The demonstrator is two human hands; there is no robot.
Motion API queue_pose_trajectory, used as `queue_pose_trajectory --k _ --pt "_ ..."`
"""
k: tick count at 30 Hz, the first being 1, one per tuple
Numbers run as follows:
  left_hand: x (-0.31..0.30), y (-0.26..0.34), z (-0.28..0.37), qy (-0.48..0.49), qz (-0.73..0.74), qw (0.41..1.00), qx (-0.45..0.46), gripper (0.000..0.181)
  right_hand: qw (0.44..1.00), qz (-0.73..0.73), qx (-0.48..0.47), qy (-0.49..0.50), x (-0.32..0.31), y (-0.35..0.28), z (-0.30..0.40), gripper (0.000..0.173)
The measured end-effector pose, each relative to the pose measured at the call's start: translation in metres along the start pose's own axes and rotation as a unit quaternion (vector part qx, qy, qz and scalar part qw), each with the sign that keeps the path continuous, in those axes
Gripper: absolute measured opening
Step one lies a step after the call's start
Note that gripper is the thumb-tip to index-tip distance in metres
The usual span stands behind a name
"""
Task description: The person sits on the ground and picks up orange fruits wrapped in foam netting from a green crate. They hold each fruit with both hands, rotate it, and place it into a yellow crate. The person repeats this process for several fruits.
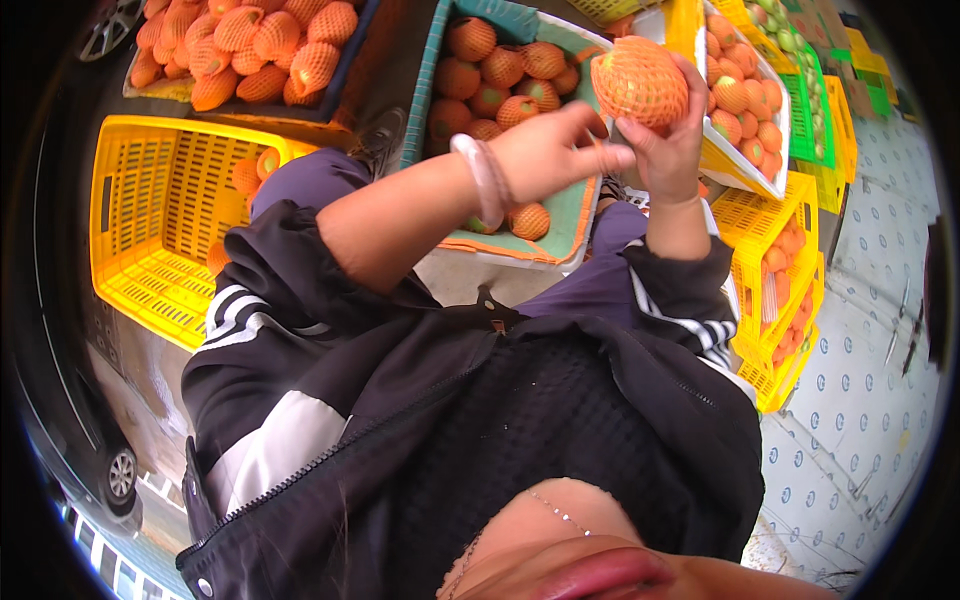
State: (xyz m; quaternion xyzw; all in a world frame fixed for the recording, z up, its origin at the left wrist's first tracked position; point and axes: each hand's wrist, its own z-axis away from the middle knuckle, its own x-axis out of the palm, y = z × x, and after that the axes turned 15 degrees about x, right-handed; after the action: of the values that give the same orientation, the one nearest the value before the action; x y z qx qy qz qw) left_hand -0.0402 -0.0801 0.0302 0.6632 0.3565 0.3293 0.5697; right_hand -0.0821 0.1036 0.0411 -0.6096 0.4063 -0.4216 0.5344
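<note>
My right hand (670, 142) holds up a round fruit (640, 81) sleeved in an orange foam net. A patch of green-yellow skin shows at the fruit's top. My left hand (551, 146), with a pale bangle (484, 180) at the wrist, reaches across just left of the fruit. Its fingers are bent and apart from the thumb, with nothing visible in them; a gap separates it from the fruit. Below both hands, between my knees, stands a teal-lined box (577, 206) with several netted fruits (501, 67) in it. My left forearm hides part of its inside.
A yellow plastic crate (150, 202) with a few netted fruits lies at left. Behind it, a box holds piled netted fruits (247, 45). At right are a white foam box (780, 142) of fruits and stacked yellow crates (750, 202). A black car (52, 360) stands far left.
</note>
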Motion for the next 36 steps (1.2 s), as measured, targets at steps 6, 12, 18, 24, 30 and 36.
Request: queue_pose_trajectory --k 6,12,18,24,30,36 --pt "0.012 -0.012 -0.011 0.146 0.210 0.965 0.049 0.074 0.992 0.065 -0.095 0.045 0.022 0.030 0.047 0.073" --pt "0.014 -0.016 -0.021 0.102 0.083 0.980 0.148 0.072 0.987 -0.160 0.015 -0.006 0.008 0.013 0.039 0.057" --pt "0.018 -0.016 -0.021 0.019 -0.078 0.978 0.191 0.073 0.994 -0.091 0.061 -0.027 -0.004 0.016 0.042 0.046" --pt "0.019 -0.014 -0.025 -0.027 -0.109 0.981 0.159 0.077 0.995 -0.040 0.062 -0.064 -0.010 0.014 0.042 0.045" --pt "0.012 -0.014 -0.020 -0.092 -0.176 0.972 0.128 0.072 0.991 0.042 0.076 -0.104 -0.009 0.015 0.043 0.060" --pt "0.016 -0.008 -0.014 -0.114 -0.080 0.990 0.019 0.067 0.988 0.059 0.105 -0.101 -0.008 0.018 0.042 0.079"
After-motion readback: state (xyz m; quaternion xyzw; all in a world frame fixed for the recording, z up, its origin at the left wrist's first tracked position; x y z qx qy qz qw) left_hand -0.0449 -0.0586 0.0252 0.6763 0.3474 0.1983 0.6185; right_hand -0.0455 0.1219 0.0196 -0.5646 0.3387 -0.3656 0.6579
